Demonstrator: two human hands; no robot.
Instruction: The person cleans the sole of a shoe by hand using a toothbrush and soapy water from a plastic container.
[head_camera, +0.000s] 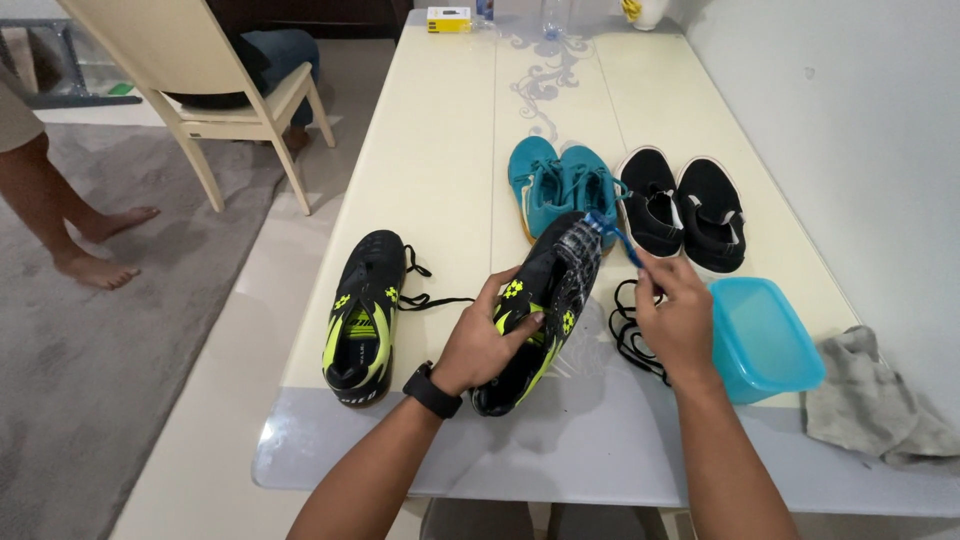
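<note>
Your left hand (480, 345) is clamped on one black-and-yellow shoe (545, 300) near the table's (440, 170) front edge; your right hand (678, 320) grips one blue brush (612, 235), bristles on its toe. Its twin shoe (363, 318) lies left, one blue tub (760, 338) and one grey rag (868, 400) right. Farther: two teal shoes (560, 185), two black slip-ons (682, 208).

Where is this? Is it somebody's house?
Probably yes, a dining room at home. There is a long cream table, a matching chair on a grey rug, and someone standing barefoot nearby. The left hand steadies a black and yellow football boot while the right hand scrubs it with a blue brush.
</note>
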